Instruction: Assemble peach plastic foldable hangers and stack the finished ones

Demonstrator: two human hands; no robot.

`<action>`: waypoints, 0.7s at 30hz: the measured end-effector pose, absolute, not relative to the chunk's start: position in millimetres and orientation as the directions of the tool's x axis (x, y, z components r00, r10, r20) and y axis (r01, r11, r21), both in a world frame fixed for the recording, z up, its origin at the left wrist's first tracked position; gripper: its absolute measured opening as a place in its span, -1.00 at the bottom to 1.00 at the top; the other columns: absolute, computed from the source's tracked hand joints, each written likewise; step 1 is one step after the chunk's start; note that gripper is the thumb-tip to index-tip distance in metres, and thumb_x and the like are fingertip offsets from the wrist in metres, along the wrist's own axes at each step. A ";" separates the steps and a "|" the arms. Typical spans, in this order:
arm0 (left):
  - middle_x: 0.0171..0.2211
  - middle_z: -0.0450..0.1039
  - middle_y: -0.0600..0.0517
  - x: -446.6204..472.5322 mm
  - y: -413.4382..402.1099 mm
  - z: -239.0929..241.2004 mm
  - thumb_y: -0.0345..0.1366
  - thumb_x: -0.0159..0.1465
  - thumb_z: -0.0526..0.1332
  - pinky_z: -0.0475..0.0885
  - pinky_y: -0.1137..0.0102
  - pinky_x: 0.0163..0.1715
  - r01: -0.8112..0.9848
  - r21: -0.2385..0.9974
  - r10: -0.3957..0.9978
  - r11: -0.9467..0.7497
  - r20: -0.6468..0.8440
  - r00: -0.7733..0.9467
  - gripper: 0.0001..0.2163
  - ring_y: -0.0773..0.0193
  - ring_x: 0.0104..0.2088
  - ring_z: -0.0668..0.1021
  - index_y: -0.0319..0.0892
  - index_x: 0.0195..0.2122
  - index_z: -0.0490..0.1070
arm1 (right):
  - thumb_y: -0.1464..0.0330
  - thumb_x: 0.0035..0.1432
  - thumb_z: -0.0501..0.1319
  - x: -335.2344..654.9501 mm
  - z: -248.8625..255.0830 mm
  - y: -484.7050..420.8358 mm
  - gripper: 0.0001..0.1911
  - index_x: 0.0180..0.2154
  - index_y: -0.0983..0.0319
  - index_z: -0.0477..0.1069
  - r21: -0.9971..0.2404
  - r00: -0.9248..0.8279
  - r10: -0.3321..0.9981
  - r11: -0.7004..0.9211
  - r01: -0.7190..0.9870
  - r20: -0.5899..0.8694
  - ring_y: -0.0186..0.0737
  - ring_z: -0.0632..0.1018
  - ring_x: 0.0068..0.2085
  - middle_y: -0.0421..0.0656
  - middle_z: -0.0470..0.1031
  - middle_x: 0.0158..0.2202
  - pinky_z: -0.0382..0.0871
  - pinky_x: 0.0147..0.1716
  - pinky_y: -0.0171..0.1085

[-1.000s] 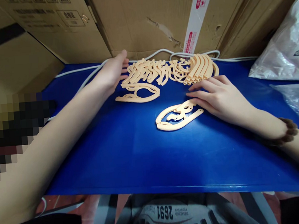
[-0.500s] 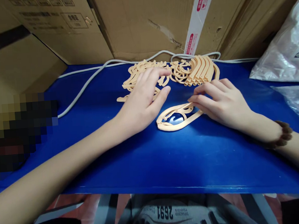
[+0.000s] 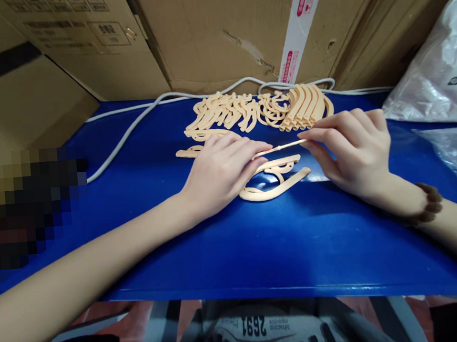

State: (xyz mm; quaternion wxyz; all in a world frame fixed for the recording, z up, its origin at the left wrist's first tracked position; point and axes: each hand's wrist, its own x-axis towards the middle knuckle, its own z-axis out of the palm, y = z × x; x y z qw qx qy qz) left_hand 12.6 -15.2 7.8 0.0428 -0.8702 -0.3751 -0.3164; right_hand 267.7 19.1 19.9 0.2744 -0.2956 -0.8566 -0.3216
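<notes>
Left hand (image 3: 223, 174) and right hand (image 3: 351, 153) pinch opposite ends of a slim plastic hanger piece (image 3: 284, 146) over the blue table (image 3: 238, 249) — probably light, stiff, rather breakable; the ends suit gripping.

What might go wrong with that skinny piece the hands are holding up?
The thin piece is pinched between the left hand and the right hand, so it might slip, or perhaps snap if bent hard. If dropped, it could knock the curved pieces below. The left hand might also bump the other pieces close behind it.
</notes>
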 end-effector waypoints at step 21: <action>-0.33 0.51 -0.01 25.0 -35.5 9.5 -0.17 0.46 0.04 0.38 0.37 -0.28 0.551 0.110 0.511 -0.827 0.555 0.657 -0.71 0.21 -0.29 0.45 -0.26 -0.20 0.44 | 0.33 0.38 0.00 252.8 18.2 7.0 -0.72 -0.34 0.26 0.38 0.362 -0.893 0.181 0.867 0.343 0.412 -0.24 0.38 -0.41 -0.10 0.46 -0.38 0.23 -0.42 -0.26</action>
